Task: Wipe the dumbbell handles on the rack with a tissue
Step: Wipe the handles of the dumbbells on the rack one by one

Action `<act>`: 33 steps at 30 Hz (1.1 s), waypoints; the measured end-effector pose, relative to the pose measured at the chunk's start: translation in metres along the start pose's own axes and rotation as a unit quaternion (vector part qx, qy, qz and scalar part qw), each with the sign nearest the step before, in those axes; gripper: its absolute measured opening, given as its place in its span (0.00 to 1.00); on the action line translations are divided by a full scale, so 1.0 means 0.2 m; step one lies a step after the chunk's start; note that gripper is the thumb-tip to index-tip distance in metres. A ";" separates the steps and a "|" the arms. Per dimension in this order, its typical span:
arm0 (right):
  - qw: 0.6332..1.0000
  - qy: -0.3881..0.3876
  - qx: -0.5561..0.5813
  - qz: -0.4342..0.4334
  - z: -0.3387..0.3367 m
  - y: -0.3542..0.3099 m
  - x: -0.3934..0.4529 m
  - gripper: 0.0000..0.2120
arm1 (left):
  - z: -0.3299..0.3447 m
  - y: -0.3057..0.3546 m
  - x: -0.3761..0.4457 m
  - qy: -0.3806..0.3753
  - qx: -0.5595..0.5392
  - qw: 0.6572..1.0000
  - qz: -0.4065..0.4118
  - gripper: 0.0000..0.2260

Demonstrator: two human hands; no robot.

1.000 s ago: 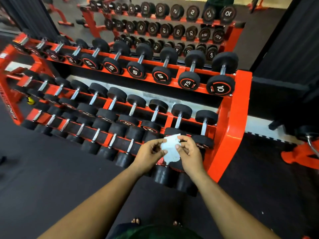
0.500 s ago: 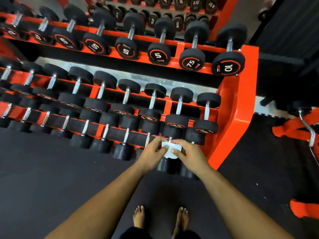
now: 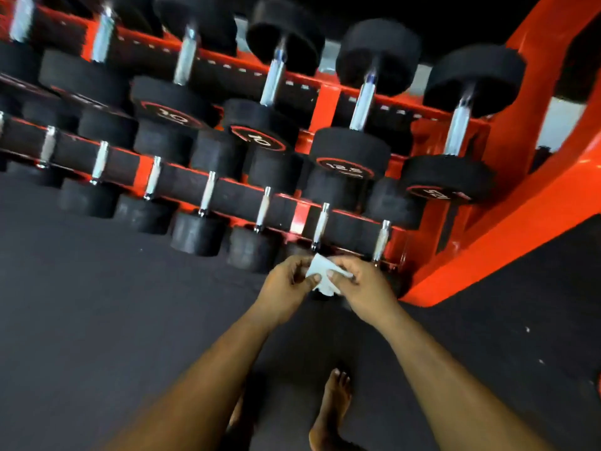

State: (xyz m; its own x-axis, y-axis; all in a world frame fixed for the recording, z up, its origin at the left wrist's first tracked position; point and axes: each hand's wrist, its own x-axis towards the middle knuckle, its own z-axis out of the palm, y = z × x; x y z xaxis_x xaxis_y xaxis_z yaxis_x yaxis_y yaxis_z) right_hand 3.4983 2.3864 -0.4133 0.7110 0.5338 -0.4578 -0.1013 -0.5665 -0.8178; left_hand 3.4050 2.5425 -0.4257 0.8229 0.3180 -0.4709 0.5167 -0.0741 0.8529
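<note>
Tissue is pinched between both hands, just in front of the bottom row of the rack. The left hand is curled, thumb and fingertips nipping the tissue's left edge; the right hand is curled too, its fingers gripping the right side. The white sheet is held crumpled, just below a chrome handle of the lowest tier, close to it, though contact cannot be told. A 2nd handle is seen just to the right, near the orange upright. Above, dumbbells marked 12.5 and 10 are racked on the middle tier, heads black, shafts blurred. Dark floor is spread beneath, and a bare foot is planted between the 2 forearms.
</note>
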 end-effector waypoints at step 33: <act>0.679 -0.064 -0.654 -0.328 0.15 1.02 1.45 0.33 | 0.43 -1.23 0.90 0.141 0.331 0.914 0.186 0.53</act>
State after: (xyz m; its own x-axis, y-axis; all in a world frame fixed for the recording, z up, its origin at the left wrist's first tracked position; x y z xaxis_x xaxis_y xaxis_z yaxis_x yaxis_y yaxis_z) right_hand 3.6637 2.4446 -0.7233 0.2290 0.9434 -0.2401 0.9719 -0.2079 0.1100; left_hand 3.4472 2.5360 -0.7394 0.9251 0.3793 -0.0200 0.3209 -0.7522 0.5755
